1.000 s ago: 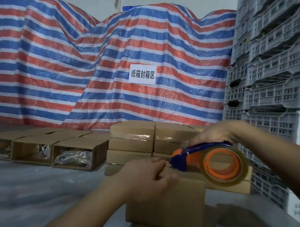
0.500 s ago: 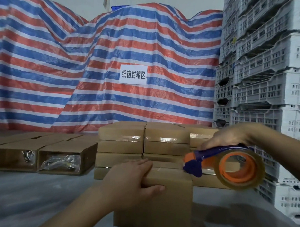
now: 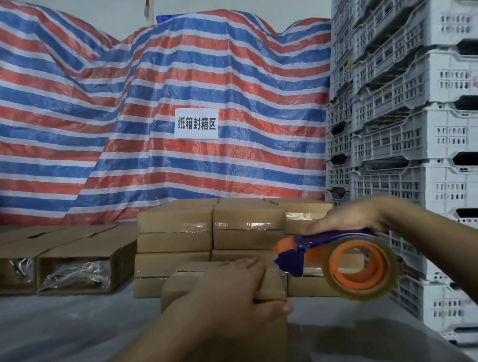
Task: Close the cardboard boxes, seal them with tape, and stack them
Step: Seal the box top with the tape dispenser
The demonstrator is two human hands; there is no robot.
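Observation:
A closed cardboard box (image 3: 179, 284) stands on end in front of me. My left hand (image 3: 230, 286) lies over its top near edge, fingers flat on top and thumb down the near face. My right hand (image 3: 350, 217) grips the blue handle of a tape dispenser (image 3: 341, 261) with an orange hub and a clear tape roll. Its blue front end sits just off the box's right top corner. Behind it a stack of sealed boxes (image 3: 215, 225) rises three layers high.
Open boxes (image 3: 81, 265) with plastic-wrapped contents lie on their sides at the left. A striped tarp (image 3: 175, 88) with a white sign (image 3: 196, 123) covers the back. Stacked white plastic crates (image 3: 421, 147) fill the right side. The grey table surface (image 3: 61, 330) spreads to the left.
The dispenser has slid rightward off the box top. My left hand moved from pressing the flaps to gripping the box's near top edge. The view shifted right.

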